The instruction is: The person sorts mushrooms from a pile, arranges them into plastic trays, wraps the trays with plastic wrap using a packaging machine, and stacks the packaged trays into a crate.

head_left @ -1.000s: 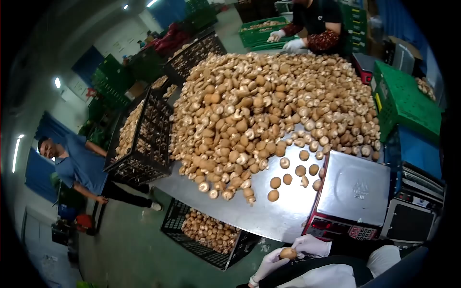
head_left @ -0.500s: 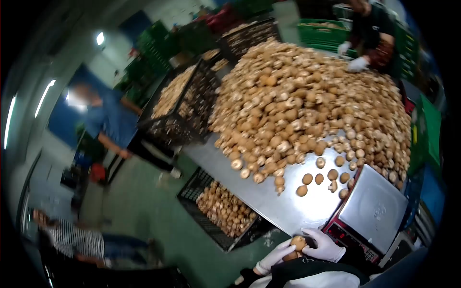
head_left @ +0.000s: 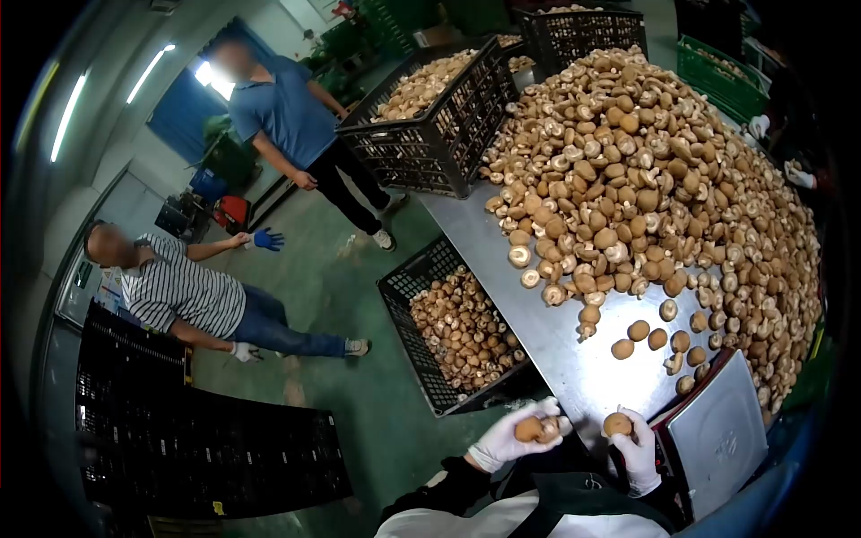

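In a white glove, my left hand (head_left: 502, 441) is curled palm-up around a few brown-capped mushrooms (head_left: 529, 429) at the table's near edge. My right hand (head_left: 639, 455), gloved too, grips a single round mushroom (head_left: 617, 424) between thumb and fingers, just left of the scale (head_left: 717, 435). Several loose mushrooms (head_left: 639, 330) lie on the metal table (head_left: 596, 386) ahead of my hands. Behind them rises a large heap of mushrooms (head_left: 619, 179).
A black crate (head_left: 421, 359) of mushrooms stands below the table's left side. Another full black crate (head_left: 439, 134) sits at the far left corner. Two people stand left, one in a striped shirt (head_left: 202, 287). Stacked black crates (head_left: 206, 430) fill the lower left. A co-worker's gloved hand (head_left: 798, 175) shows at right.
My hands have moved apart, each now with mushrooms in it; before, they were together around mushrooms. The view has swung left, bringing the two people and the black crates further into sight.
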Demonstrator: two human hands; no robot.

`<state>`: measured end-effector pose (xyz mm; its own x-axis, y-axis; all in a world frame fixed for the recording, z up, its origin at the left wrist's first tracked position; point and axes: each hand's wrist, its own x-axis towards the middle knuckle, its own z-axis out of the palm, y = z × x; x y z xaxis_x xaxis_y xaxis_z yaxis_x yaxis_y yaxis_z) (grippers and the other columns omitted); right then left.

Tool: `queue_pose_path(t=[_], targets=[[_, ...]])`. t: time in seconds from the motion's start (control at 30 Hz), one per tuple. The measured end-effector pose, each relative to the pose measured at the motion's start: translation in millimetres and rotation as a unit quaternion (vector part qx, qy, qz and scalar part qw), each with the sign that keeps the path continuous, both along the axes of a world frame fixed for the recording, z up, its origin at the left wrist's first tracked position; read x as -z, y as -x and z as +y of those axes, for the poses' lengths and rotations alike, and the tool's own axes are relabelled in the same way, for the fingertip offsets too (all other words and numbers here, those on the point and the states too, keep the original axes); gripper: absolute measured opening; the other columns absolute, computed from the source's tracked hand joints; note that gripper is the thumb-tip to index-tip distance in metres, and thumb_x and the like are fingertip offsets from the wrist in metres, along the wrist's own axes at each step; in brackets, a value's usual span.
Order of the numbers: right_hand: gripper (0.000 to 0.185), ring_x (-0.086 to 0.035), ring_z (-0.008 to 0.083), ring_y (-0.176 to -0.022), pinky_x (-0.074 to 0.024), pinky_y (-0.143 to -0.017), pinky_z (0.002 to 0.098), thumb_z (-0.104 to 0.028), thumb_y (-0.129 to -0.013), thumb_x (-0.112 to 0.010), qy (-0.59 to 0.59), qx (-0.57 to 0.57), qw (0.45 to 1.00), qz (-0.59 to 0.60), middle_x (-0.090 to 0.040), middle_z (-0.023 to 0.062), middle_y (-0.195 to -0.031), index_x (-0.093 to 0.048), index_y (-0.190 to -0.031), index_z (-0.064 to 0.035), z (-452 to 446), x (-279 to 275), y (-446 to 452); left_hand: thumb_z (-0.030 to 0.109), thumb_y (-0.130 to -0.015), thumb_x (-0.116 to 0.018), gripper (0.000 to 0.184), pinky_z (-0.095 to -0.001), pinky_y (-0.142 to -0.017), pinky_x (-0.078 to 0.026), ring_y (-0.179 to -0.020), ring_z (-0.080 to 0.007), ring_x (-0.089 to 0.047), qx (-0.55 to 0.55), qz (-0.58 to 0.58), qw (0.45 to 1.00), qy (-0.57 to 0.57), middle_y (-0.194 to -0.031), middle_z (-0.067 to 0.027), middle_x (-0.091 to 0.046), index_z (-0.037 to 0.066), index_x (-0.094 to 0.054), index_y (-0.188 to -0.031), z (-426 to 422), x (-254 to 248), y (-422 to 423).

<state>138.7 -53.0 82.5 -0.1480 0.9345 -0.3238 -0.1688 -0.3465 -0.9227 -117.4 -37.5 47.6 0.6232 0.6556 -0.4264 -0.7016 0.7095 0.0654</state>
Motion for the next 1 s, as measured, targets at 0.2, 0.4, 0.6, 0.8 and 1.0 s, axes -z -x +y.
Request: queue_pose_path(t=[0.2,0.4,0.6,0.8,1.0], targets=[[0.038,-0.057,0.0166,-0.094,-0.043,-0.087,0.0282,-0.011,-0.081,-0.058,0.009,-0.03,1.0,0.001,-0.06,0.0111,-0.101,-0.053,-0.113,0.0071,-11.3,14.9,-0.7,0.026,-0.095,-0.046,0.035,-0.0533,-0.1,-0.037,-0.122,-0.0369,-0.043,-0.16,-0.029,0.986,0.044,-0.122,-0.0156,-0.049,0.002,-0.048,-0.12,16.6,4.3,38.0],[0.034,-0.057,0.0162,-0.09,-0.0442,-0.084,0.0275,-0.012,-0.083,-0.053,-0.038,-0.056,0.996,-0.059,-0.06,0.0115,-0.098,-0.054,-0.111,0.0079,-7.3,-5.1,6.3,0.028,-0.093,-0.046,0.037,-0.0567,-0.103,-0.032,-0.122,-0.039,-0.041,-0.219,0.004,0.975,0.045,-0.122,-0.0175,-0.048,0.001,-0.047,-0.117,23.4,17.9,59.9],[0.038,-0.056,0.016,-0.093,-0.0434,-0.086,0.0276,-0.01,-0.081,-0.057,0.022,-0.057,0.998,-0.032,-0.059,0.0114,-0.101,-0.052,-0.114,0.0069,-15.0,-2.5,-0.4,0.044,-0.091,-0.042,0.082,-0.0675,-0.103,-0.02,-0.135,-0.0478,-0.01,-0.34,0.053,0.935,0.093,-0.149,-0.0225,0.007,0.01,0.009,-0.145,37.3,28.7,106.9],[0.039,-0.056,0.0189,-0.096,-0.0435,-0.089,0.0306,-0.015,-0.083,-0.063,-0.001,-0.135,0.988,-0.069,-0.062,0.0112,-0.102,-0.054,-0.118,-0.0011,-17.9,37.1,-6.5,0.037,-0.092,-0.045,0.075,-0.0655,-0.101,-0.026,-0.133,-0.0494,-0.015,-0.311,0.237,0.917,0.076,-0.149,-0.023,0.004,0.01,0.001,-0.144,50.8,13.2,97.1],[0.021,-0.056,0.0216,-0.09,-0.0451,-0.081,0.0337,-0.009,-0.082,-0.061,0.209,-0.003,0.945,0.251,-0.059,0.009,-0.097,-0.06,-0.101,-0.0008,-15.3,24.3,4.6,0.035,-0.093,-0.049,0.061,-0.0395,-0.105,-0.034,-0.126,-0.0316,-0.039,-0.249,0.34,0.906,-0.034,-0.147,-0.018,-0.02,0.01,-0.023,-0.143,67.5,17.4,68.6]])
